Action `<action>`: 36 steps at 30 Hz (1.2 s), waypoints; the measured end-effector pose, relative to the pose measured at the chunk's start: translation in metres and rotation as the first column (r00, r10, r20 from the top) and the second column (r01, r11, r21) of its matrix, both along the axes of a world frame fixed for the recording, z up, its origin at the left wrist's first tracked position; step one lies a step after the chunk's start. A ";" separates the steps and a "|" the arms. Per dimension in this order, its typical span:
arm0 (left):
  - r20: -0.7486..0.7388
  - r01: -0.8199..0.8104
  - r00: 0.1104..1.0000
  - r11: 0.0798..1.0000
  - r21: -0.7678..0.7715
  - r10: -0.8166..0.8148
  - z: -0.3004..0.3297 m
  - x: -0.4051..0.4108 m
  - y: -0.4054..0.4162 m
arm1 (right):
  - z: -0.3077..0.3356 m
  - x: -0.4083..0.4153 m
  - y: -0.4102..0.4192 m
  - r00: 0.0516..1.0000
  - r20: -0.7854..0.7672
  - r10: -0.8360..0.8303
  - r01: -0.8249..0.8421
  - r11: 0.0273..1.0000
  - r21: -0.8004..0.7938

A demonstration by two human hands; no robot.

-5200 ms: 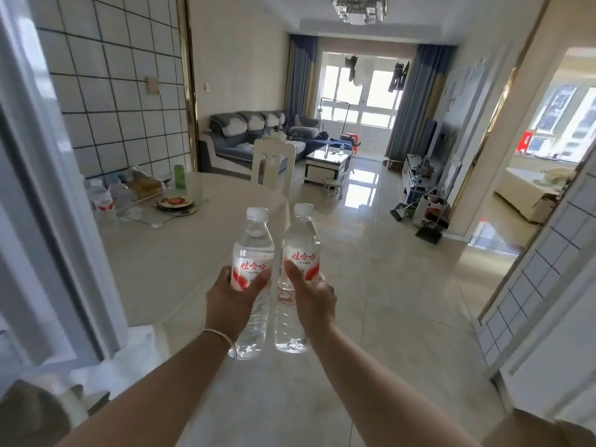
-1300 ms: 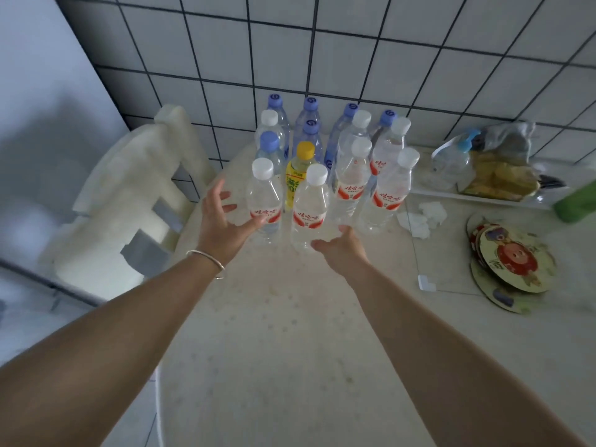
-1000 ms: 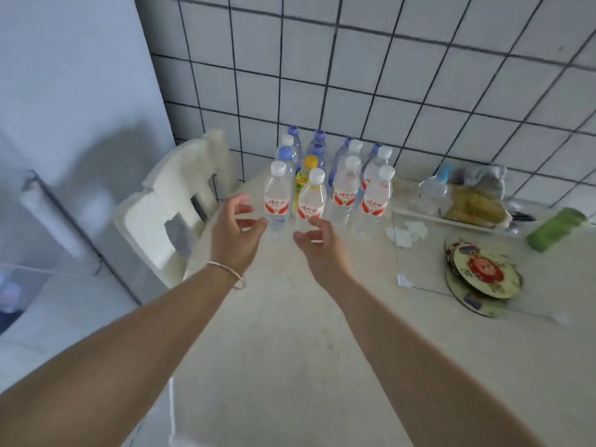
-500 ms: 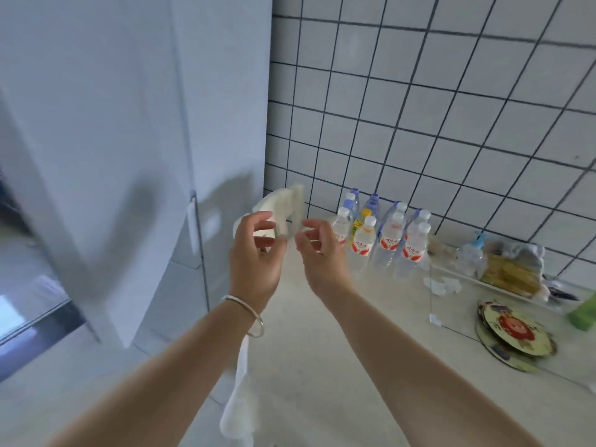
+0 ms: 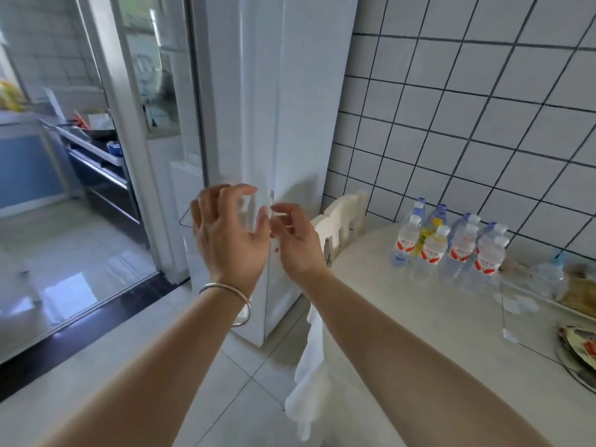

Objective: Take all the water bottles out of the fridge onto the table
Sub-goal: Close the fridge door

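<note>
Head view: two bare forearms reach forward in front of a tall white fridge [image 5: 283, 124], whose door looks closed. The left hand [image 5: 225, 235] is raised with fingers spread and loosely curved, its grip open and holding nothing; a silver bangle [image 5: 230, 301] circles that wrist. The right hand [image 5: 295, 240] is just beside it, fingers loosely curled, grip also empty. Neither hand touches the fridge. To the right, a pale counter [image 5: 419, 333] stands against a white tiled wall [image 5: 467, 124]. The bottles [image 5: 451, 250] stand upright in a tight cluster at the back of the counter by the wall, most with red-and-white labels, one yellow. A white chair [image 5: 342, 221] stands between fridge and counter. A glass door [image 5: 148, 91] is on the left.
</note>
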State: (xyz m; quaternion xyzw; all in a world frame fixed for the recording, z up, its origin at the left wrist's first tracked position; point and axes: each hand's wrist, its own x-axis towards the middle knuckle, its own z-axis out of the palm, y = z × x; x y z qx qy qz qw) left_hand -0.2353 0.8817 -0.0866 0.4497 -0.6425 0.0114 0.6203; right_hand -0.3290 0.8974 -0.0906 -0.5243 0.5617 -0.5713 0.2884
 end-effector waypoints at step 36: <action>-0.299 0.272 0.939 0.897 0.348 -0.169 -0.012 0.308 -0.368 | -0.001 0.226 -0.340 0.853 -0.479 -0.209 0.153 0.976 -0.154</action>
